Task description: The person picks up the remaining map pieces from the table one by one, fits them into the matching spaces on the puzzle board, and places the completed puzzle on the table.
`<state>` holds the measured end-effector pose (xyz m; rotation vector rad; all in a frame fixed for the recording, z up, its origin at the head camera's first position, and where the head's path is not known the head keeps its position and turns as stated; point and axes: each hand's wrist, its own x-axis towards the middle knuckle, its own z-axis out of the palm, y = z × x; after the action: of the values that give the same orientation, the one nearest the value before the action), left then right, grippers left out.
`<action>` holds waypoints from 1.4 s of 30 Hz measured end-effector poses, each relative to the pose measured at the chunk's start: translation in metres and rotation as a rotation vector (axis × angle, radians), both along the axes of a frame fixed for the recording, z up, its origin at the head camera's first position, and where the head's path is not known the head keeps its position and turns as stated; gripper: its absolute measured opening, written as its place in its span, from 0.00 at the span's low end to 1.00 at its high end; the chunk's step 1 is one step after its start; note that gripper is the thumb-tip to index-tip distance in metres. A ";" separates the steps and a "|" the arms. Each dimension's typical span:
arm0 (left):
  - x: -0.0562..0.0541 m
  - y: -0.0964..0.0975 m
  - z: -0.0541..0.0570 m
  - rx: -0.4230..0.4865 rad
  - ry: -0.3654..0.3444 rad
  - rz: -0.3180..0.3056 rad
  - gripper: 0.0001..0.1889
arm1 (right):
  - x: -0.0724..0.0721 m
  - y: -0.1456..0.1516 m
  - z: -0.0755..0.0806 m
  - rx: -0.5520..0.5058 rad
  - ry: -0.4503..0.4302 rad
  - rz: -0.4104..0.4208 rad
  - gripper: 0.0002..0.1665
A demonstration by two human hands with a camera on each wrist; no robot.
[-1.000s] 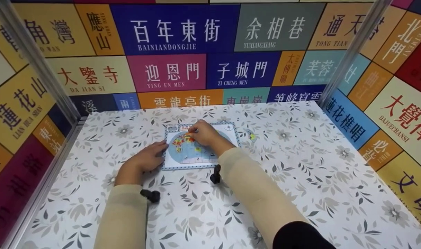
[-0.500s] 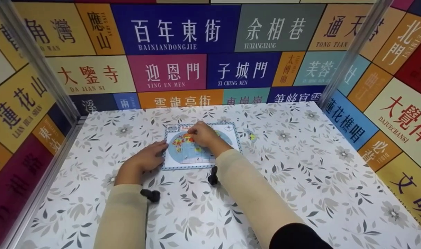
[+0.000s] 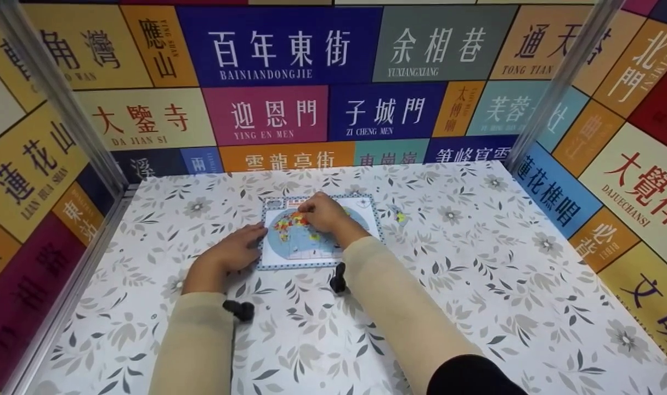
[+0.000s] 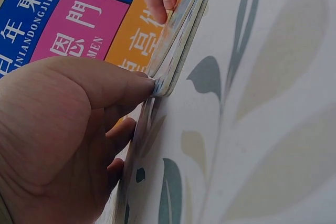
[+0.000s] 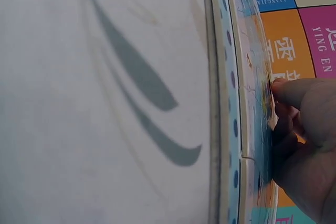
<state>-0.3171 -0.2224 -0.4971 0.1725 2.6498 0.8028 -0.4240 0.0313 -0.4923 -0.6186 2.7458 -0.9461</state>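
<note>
A world-map jigsaw puzzle [image 3: 300, 237] in a board with a blue dotted border [image 3: 298, 267] lies flat on the table. My left hand [image 3: 239, 249] rests at the board's left edge, fingers fairly straight. In the left wrist view its thumb [image 4: 123, 85] touches the board's near corner. Over the upper middle of the map, my right hand [image 3: 327, 215] has thumb and fingers drawn together, pinching what seems to be a puzzle piece at the orange part. The fingers largely hide this piece. The right wrist view shows the thumb [image 5: 294, 90] at the map's surface.
One loose puzzle piece [image 3: 400, 218], blue with yellow and green, lies right of the board. A leaf-patterned cloth [image 3: 289, 345] covers the table. Panels with Chinese place names [image 3: 278, 46] stand behind and at both sides.
My right hand and forearm shift very slightly, the fingertips staying at the same orange area of the map. The left hand, board and loose piece keep their places.
</note>
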 end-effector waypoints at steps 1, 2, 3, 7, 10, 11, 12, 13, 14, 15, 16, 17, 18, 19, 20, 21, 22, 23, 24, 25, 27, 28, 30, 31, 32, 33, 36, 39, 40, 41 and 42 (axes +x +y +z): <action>0.000 0.000 0.000 0.000 0.003 -0.003 0.35 | 0.000 0.000 0.000 0.002 -0.002 -0.001 0.17; 0.000 0.000 0.000 0.000 0.006 -0.008 0.34 | 0.000 0.000 -0.001 0.007 -0.004 -0.001 0.18; 0.000 -0.001 0.000 0.000 0.006 -0.010 0.34 | 0.000 0.000 -0.001 0.013 -0.004 -0.001 0.18; 0.000 0.000 0.002 0.001 0.002 -0.012 0.35 | -0.001 0.000 -0.001 0.035 0.002 0.010 0.19; 0.000 0.001 0.003 0.008 -0.010 0.002 0.35 | -0.002 -0.001 -0.001 0.038 0.000 0.008 0.18; 0.000 0.001 0.003 0.010 -0.014 0.005 0.35 | -0.002 -0.001 0.000 0.038 -0.004 0.004 0.18; 0.000 0.001 0.003 0.010 -0.016 0.009 0.35 | -0.001 -0.002 0.000 0.037 -0.008 0.000 0.17; 0.000 0.001 0.003 0.010 -0.016 0.010 0.35 | -0.001 -0.002 0.000 0.036 -0.014 -0.008 0.17; 0.001 0.001 0.003 0.011 -0.016 0.011 0.35 | -0.001 -0.002 0.000 0.036 -0.019 -0.016 0.17; 0.001 0.001 0.003 0.011 -0.017 0.010 0.34 | -0.001 -0.003 0.001 0.036 -0.022 -0.025 0.17; 0.001 0.001 0.003 0.010 -0.017 0.009 0.34 | -0.001 -0.003 0.001 0.039 -0.024 -0.033 0.16; 0.001 0.001 0.002 0.009 -0.015 0.006 0.34 | -0.001 -0.004 0.001 0.041 -0.025 -0.040 0.16; 0.001 0.001 0.002 0.009 -0.014 0.006 0.34 | -0.001 -0.004 0.000 0.043 -0.026 -0.048 0.16; 0.001 0.001 0.002 0.010 -0.014 0.007 0.34 | -0.001 -0.005 0.000 0.045 -0.027 -0.056 0.15; 0.001 0.001 0.002 0.011 -0.016 0.006 0.34 | -0.001 -0.006 0.000 0.045 -0.030 -0.064 0.15; 0.001 0.002 0.002 0.012 -0.019 0.008 0.34 | -0.002 -0.006 -0.001 0.043 -0.036 -0.073 0.14; 0.001 0.001 0.002 0.011 -0.020 0.009 0.34 | -0.002 -0.006 -0.001 0.044 -0.036 -0.076 0.14; 0.001 0.001 0.002 0.012 -0.022 0.011 0.34 | -0.003 -0.007 -0.002 0.045 -0.035 -0.078 0.13; 0.000 0.001 0.002 0.012 -0.024 0.013 0.34 | -0.003 -0.007 -0.002 0.045 -0.035 -0.080 0.13; 0.000 0.001 0.002 0.012 -0.027 0.015 0.34 | -0.003 -0.007 -0.002 0.044 -0.035 -0.081 0.13; 0.000 0.000 0.001 0.011 -0.028 0.016 0.35 | -0.003 -0.007 -0.002 0.043 -0.029 -0.075 0.13; 0.000 0.000 0.001 0.010 -0.026 0.013 0.35 | -0.003 -0.007 -0.002 0.045 -0.020 -0.067 0.13; 0.000 0.000 0.001 0.013 -0.023 0.013 0.35 | -0.002 -0.007 -0.002 0.044 -0.013 -0.060 0.14; 0.000 0.000 0.001 0.015 -0.020 0.011 0.35 | -0.002 -0.007 -0.002 0.049 -0.007 -0.053 0.14; 0.000 0.000 0.001 0.018 -0.017 0.009 0.35 | -0.002 -0.006 -0.002 0.056 0.001 -0.045 0.14; 0.000 0.000 0.001 0.022 -0.015 0.008 0.35 | -0.002 -0.006 -0.002 0.061 0.007 -0.037 0.14; 0.001 0.000 0.002 0.029 -0.011 0.009 0.35 | -0.002 -0.006 -0.002 0.073 0.024 -0.019 0.15; 0.002 0.000 0.002 0.026 -0.014 0.014 0.35 | -0.003 -0.006 -0.002 0.074 0.026 -0.012 0.15; 0.001 0.000 0.002 0.022 -0.015 0.012 0.35 | -0.003 -0.006 -0.001 0.074 0.025 -0.012 0.15; 0.001 0.000 0.002 0.021 -0.017 0.014 0.35 | -0.003 -0.006 -0.001 0.075 0.022 -0.012 0.15; 0.001 0.000 0.002 0.021 -0.019 0.017 0.35 | -0.003 -0.006 -0.001 0.075 0.019 -0.013 0.15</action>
<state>-0.3161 -0.2219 -0.4951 0.1474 2.6293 0.8340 -0.4266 0.0252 -0.4932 -0.6008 2.7904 -0.8395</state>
